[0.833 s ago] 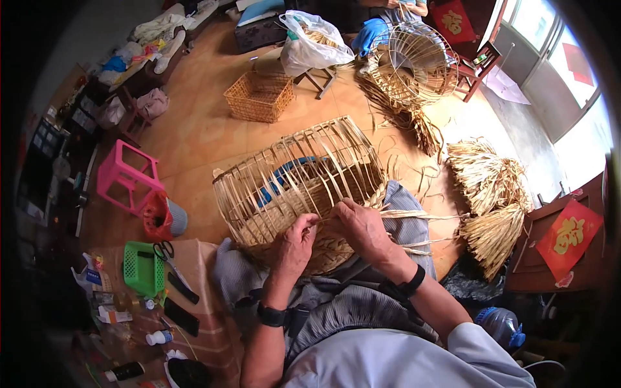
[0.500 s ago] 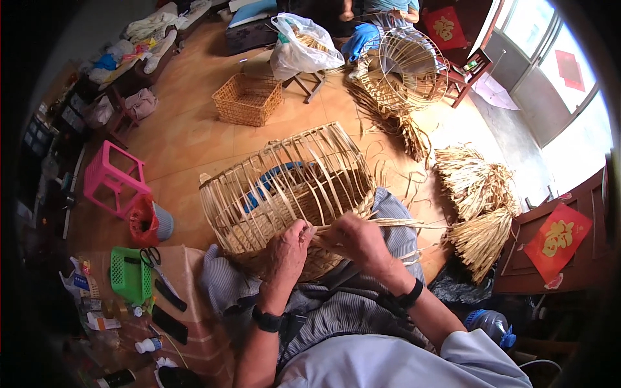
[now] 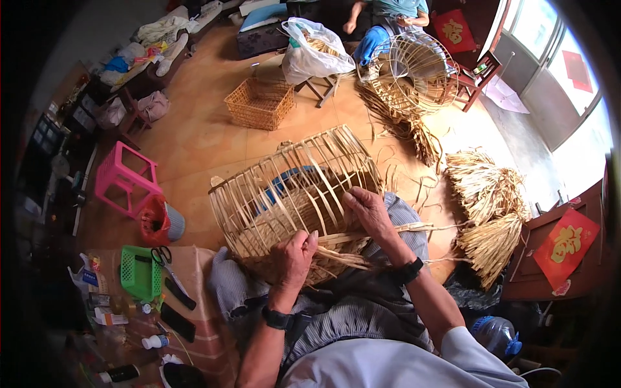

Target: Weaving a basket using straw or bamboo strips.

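A half-woven straw basket lies tilted across my lap, its open ribs of pale strips facing up and a blue band showing inside. My left hand is closed at the near edge of the weave, thumb and fingers pinching straw strands there. Farther right and higher, my right hand is closed at one of the basket's upright strips; its fingertips are partly hidden. Between and below the hands, loose straw strands run along the near edge, and long ends stick out to the right past my right forearm.
Straw bundles lie at right beside a water bottle. At left are a pink stool, a bin, and a cloth-covered surface with scissors and a green basket. A person sits behind another frame.
My right hand has moved up and away from the near edge to an upright strip, parting from my left hand. My left hand stays at the weave. The view has shifted slightly.
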